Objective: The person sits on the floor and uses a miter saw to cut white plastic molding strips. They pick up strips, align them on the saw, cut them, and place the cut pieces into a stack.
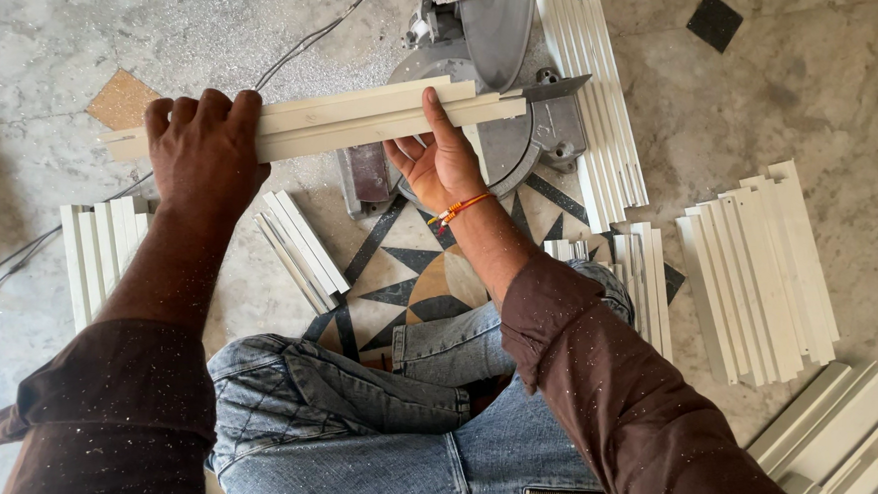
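A long cream-white profile strip [365, 121] lies across the base of a grey metal mitre saw [510, 130], its right end under the raised blade guard [496, 24]. My left hand [204, 149] grips the strip near its left end, fingers curled over the far edge. My right hand [438, 162] holds the strip from below near the saw, palm up, thumb on the strip's top. An orange thread circles that wrist.
Stacks of cut white strips lie about on the stone floor: at the left [103, 249], by my knee [304, 245], behind the saw [597, 105], and at the right [763, 269] and lower right [840, 438]. A cable [310, 40] runs to the left.
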